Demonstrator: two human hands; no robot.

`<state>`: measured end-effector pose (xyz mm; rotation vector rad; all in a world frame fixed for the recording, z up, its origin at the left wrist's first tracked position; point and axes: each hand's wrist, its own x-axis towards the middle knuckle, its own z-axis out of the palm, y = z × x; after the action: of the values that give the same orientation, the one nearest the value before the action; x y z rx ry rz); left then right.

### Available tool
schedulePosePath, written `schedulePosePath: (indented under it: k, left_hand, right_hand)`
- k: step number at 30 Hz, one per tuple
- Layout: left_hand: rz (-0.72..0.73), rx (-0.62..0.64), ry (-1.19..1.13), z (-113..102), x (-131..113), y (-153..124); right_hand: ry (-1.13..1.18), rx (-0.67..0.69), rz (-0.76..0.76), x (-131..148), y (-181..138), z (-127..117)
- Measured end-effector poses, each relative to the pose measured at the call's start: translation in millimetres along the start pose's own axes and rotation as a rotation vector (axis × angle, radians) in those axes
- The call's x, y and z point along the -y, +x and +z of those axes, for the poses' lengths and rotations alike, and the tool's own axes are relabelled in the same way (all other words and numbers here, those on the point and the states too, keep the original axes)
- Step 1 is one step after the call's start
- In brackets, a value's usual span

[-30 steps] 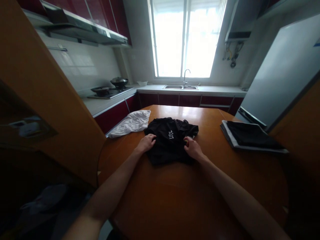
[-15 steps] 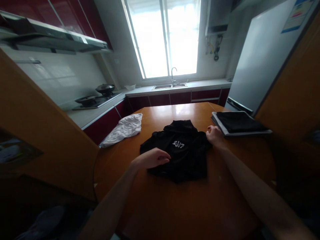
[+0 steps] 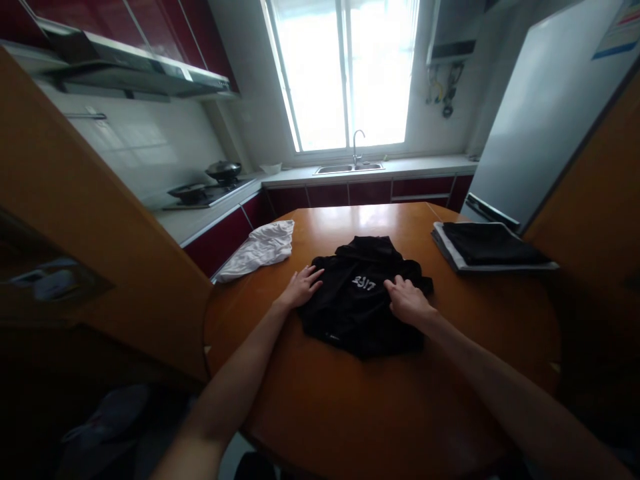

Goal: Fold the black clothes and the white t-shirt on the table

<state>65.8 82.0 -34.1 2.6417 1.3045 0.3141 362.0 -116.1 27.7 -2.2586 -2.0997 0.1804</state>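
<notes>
A rumpled black shirt with small white print lies in the middle of a round wooden table. My left hand rests flat on the shirt's left edge, fingers spread and open. My right hand lies on the shirt's right part, fingers stretched out on the cloth. Neither hand grips anything.
A white garment lies at the table's left rim. A stack of folded dark and grey clothes sits at the right. Behind are a counter with a sink, a stove with pans and a fridge. A wooden panel stands at the left.
My right hand came back from the shirt's far right corner onto its middle. My left hand slid to the shirt's left edge and spread flat. The shirt shifted slightly.
</notes>
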Motion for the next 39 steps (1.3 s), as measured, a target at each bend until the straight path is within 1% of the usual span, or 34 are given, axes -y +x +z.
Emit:
schedulePosePath:
  k: [2,3,5,7,9,10,11,12,13,14,15,16,17,19,20,22,24,26,28,30,31,32,33,36,37,39]
  left_hand:
    - [-0.028,0.035,0.034,-1,-5,-2]
    - [-0.033,0.045,0.04,-2,-7,-3]
    - [-0.041,0.06,0.041,-4,-11,-6]
    - [-0.064,0.037,0.05,-4,-17,-8]
    - [-0.085,-0.059,0.071,-3,-24,-8]
    - [-0.076,-0.128,0.077,-3,-28,-7]
    - [-0.045,-0.198,0.07,-2,-32,-6]
    - [0.013,-0.253,0.048,-2,-34,-3]
    - [0.093,-0.278,0.012,-1,-36,0]
    - [0.18,-0.274,-0.033,-1,-37,3]
    - [0.261,-0.247,-0.075,1,-37,6]
    - [0.323,-0.207,-0.105,2,-37,8]
    - [0.357,-0.159,-0.117,4,-37,9]
    - [0.35,-0.074,-0.08,9,-37,8]
    - [0.323,-0.044,-0.042,11,-38,5]
    - [0.269,-0.005,0.029,15,-41,-3]
    - [0.23,-0.005,0.063,17,-45,-12]
    - [0.219,-0.026,0.06,15,-48,-21]
    - [0.218,-0.104,0.032,10,-46,-28]
    - [0.209,-0.23,-0.015,-1,-36,-34]
    - [0.212,-0.276,-0.047,-7,-28,-38]
    - [0.228,-0.287,-0.083,-14,-18,-42]
    - [0.259,-0.258,-0.118,-21,-7,-46]
    - [0.358,-0.032,-0.197,-40,22,-63]
    - [0.362,0.03,-0.218,-45,28,-68]
    - [0.343,0.106,-0.268,-51,33,-79]
  right_hand:
    - [0.05,0.062,0.043,-15,-1,-6]
    - [0.081,0.071,0.075,-26,-2,-11]
    - [0.141,0.022,0.175,-54,-9,-19]
    - [0.19,-0.083,0.308,-89,-24,-23]
    - [0.189,-0.144,0.453,-122,-47,-20]
    - [0.169,-0.14,0.515,-136,-60,-17]
    - [0.147,-0.125,0.548,-145,-73,-12]
    - [0.11,-0.144,0.571,-149,-85,-6]
    - [0.066,-0.209,0.573,-148,-95,-1]
    - [0.031,-0.299,0.54,-142,-102,5]
    - [0.02,-0.394,0.472,-131,-107,11]
    - [0.044,-0.467,0.359,-117,-109,16]
    - [0.107,-0.491,0.209,-102,-108,20]
    - [0.226,-0.445,-0.054,-74,-101,28]
    - [0.252,-0.404,-0.147,-63,-97,31]
    - [0.266,-0.317,-0.256,-52,-91,35]
    - [0.253,-0.254,-0.286,-53,-90,37]
    - [0.248,-0.226,-0.287,-58,-94,37]
    - [0.248,-0.244,-0.277,-64,-103,36]
    - [0.256,-0.273,-0.287,-66,-115,35]
    - [0.262,-0.276,-0.305,-67,-121,35]
    - [0.267,-0.271,-0.33,-67,-127,36]
    - [0.272,-0.261,-0.355,-67,-131,38]
    - [0.251,-0.266,-0.377,-69,-137,44]
    - [0.231,-0.279,-0.375,-69,-136,46]
    - [0.183,-0.299,-0.377,-71,-133,49]
